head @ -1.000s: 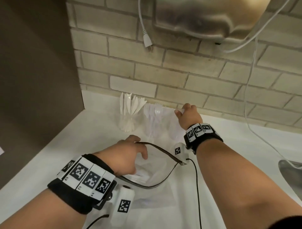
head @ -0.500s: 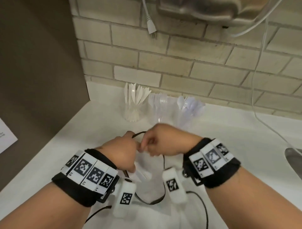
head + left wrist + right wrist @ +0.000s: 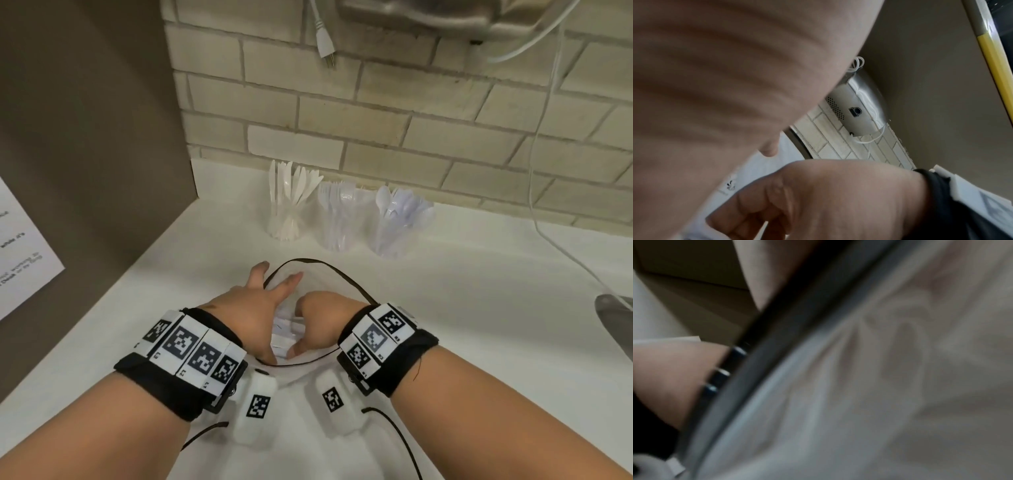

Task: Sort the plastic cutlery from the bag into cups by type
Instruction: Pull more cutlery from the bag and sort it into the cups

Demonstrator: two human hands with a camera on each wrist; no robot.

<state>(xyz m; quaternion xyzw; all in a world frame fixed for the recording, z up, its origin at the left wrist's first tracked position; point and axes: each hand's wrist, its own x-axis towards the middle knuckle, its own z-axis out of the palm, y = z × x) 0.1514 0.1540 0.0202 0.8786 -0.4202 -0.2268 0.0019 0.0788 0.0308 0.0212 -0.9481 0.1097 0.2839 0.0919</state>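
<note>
The clear bag with a dark zip rim (image 3: 318, 263) lies on the white counter, with white cutlery (image 3: 286, 330) inside it. My left hand (image 3: 255, 315) spreads straight fingers across the bag's mouth, index outside the rim and the others behind the plastic. My right hand (image 3: 320, 323) is inside the mouth, fingers curled down among the cutlery. In the left wrist view a white sliver shows between the right hand's (image 3: 818, 194) curled fingers. At the back stand three clear cups: knives (image 3: 289, 212), forks (image 3: 337, 221), spoons (image 3: 397, 224). The right wrist view shows only the blurred rim (image 3: 797, 321).
A brown side panel (image 3: 85, 171) with a paper sheet (image 3: 20, 253) walls off the left. The brick wall behind carries a hanging plug (image 3: 323, 44), a silver dispenser (image 3: 445, 13) and a white cable (image 3: 544, 219). A metal object (image 3: 616, 329) sits at the right edge.
My right hand came back from the spoon cup and has gone down into the bag. My left hand's fingers have spread at the bag's mouth.
</note>
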